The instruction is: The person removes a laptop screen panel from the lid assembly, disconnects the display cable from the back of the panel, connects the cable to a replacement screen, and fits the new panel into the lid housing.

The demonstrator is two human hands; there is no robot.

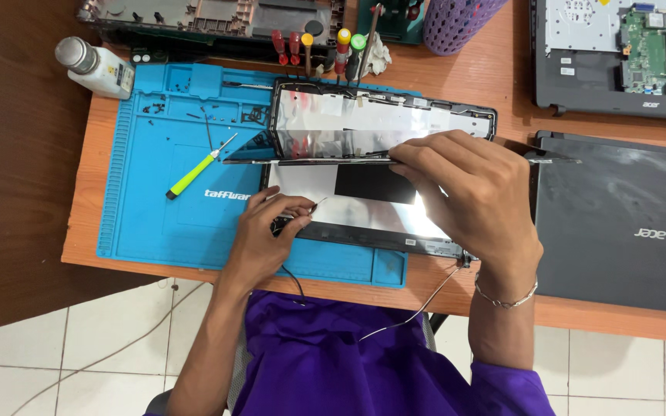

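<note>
A laptop lid assembly lies on the blue work mat (156, 223). Its thin display panel (325, 160) is tilted up off the black back cover (371, 123), whose shiny foil lining shows behind it. My right hand (472, 196) pinches the lifted panel's right end at its top edge. My left hand (267, 231) rests at the lower left corner of the cover, fingertips closed on a thin wire or small tool near the hinge. Black and grey cables (425, 304) trail from the cover toward my lap.
A yellow-green screwdriver (198, 171) lies on the mat with several loose screws above it. A white bottle (98, 68), a row of screwdrivers (317, 48), a purple basket (456, 23), a closed black laptop (618, 223) and an opened laptop base (618, 54) surround the work.
</note>
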